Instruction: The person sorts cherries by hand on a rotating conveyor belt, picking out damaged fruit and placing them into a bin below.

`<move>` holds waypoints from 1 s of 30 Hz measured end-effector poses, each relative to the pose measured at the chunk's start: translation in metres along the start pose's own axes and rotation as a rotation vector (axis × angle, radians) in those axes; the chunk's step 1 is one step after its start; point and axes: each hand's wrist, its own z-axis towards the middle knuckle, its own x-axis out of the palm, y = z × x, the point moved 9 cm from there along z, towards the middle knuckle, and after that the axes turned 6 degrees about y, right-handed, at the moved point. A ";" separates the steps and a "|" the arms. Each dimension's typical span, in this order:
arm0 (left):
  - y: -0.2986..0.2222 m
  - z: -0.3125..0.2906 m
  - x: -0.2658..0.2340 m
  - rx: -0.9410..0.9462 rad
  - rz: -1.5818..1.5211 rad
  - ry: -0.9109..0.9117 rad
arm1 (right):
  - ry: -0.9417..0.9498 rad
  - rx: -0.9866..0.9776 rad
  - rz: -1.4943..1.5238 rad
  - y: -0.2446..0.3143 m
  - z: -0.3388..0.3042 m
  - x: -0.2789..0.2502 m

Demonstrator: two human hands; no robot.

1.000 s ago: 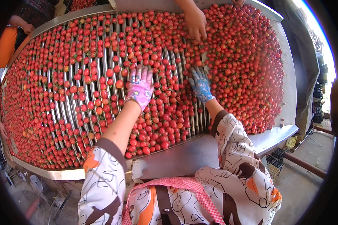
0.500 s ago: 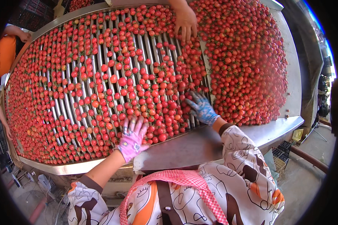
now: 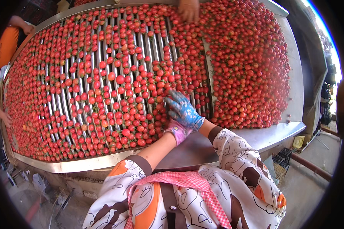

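Note:
Small red tomatoes (image 3: 97,84), some with green stems, lie over a bed of metal rollers (image 3: 155,45). My right hand (image 3: 185,111), in a blue flowered glove, is stretched out over the tomatoes near the bed's front edge, its fingers apart and pointing to the far left. Just below it is my left hand (image 3: 179,132), in a pink glove. The right hand covers its fingers, so what they touch is hidden. The two hands overlap, the right one on top.
A dense heap of tomatoes (image 3: 248,68) fills the pale board at the right. A metal ledge (image 3: 271,135) runs along the front. Another person's hand (image 3: 189,10) reaches in at the far side, and a person in orange (image 3: 5,51) stands at the left. Dark crates (image 3: 282,158) stand low at the right.
My left hand has moved right and my right hand left, so they now overlap. The other person's hand has drawn back toward the far edge. Tomatoes on the rollers have shifted left.

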 end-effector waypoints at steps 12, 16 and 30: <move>0.085 -0.156 -0.050 -0.031 0.230 -0.162 | 0.307 -0.020 -0.276 -0.060 -0.065 0.028; 0.062 -0.111 -0.046 -0.009 0.313 -0.068 | 0.193 0.006 -0.311 -0.052 -0.063 -0.004; 0.012 -0.074 -0.074 0.235 -0.026 -0.307 | 0.021 -0.005 -0.291 -0.046 0.019 0.011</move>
